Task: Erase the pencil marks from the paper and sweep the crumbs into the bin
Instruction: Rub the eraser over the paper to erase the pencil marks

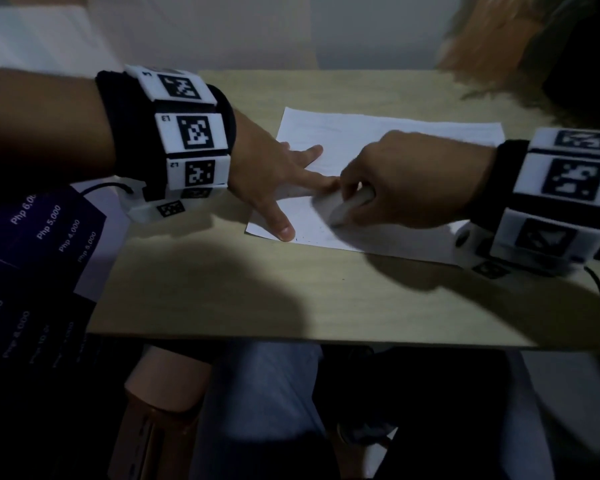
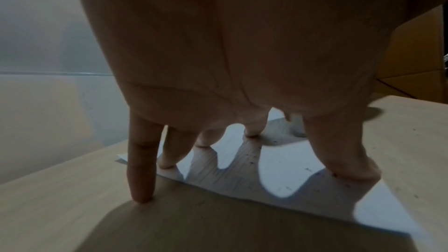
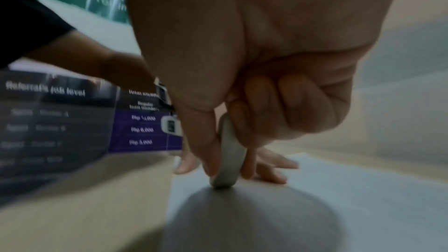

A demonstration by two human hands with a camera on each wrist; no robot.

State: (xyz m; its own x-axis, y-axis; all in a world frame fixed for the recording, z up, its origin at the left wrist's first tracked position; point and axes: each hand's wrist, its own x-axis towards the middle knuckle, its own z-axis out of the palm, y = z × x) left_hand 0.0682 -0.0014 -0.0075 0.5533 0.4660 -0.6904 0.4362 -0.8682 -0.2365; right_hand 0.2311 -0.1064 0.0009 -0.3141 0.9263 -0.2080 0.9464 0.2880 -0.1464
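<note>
white paper point(image 1: 378, 147) lies flat on a pale wood-grain counter point(image 1: 257, 289), its long edge running left to right in the head view. left hand point(image 1: 274, 174) rests on the sheet's left end with fingers point(image 2: 141, 170) straight and spread – the left wrist view shows the little finger's tip on the bare counter just beside the paper's edge, the other fingertips and the thumb pressing on the sheet itself. right hand point(image 1: 406, 181) grips a whitish, rounded eraser point(image 3: 229, 158) – thumb on one face, index finger on the other, remaining fingers curled into the palm – with the eraser's lower end touching the paper just beside the left index fingertip. dark crumbs point(image 2: 252, 157) speckle the sheet between the spread fingers and near its front left corner; whether pencil marks remain under the eraser cannot be told, as the right wrist view is blurred. both wrists carry black bands with white marker blocks point(image 1: 191, 129). a dark purple printed chart point(image 1: 42, 230) with pale figures stands at the counter's left side. no view shows clearly a bin.
</note>
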